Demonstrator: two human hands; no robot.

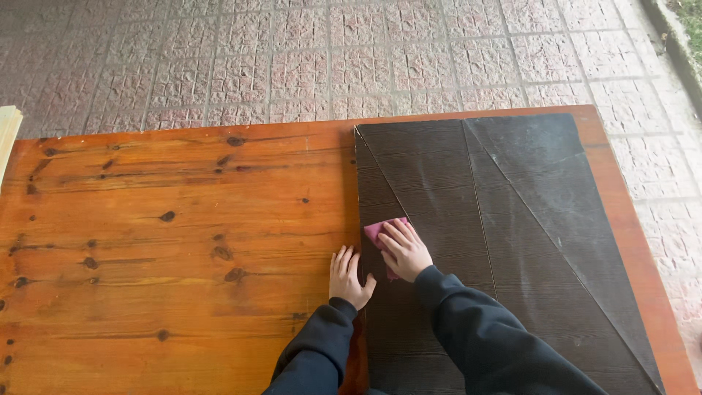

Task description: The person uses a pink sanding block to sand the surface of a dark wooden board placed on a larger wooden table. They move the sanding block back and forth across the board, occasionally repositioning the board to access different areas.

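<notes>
My right hand point(404, 249) presses flat on a small magenta cloth or pad point(379, 232), which lies on a dark brown wood-grain panel point(504, 219) near the panel's left edge. My left hand point(349, 276) rests flat on the orange wooden table point(183, 241), fingers together, its thumb touching the panel's left edge. Both arms wear dark sleeves. The panel covers the right part of the table, and thin pale diagonal lines cross it.
Red-pink paving tiles point(329, 58) stretch beyond the table's far edge. A pale wooden board's end point(7, 128) shows at the far left. A strip of grass and kerb point(684, 29) lies at the top right.
</notes>
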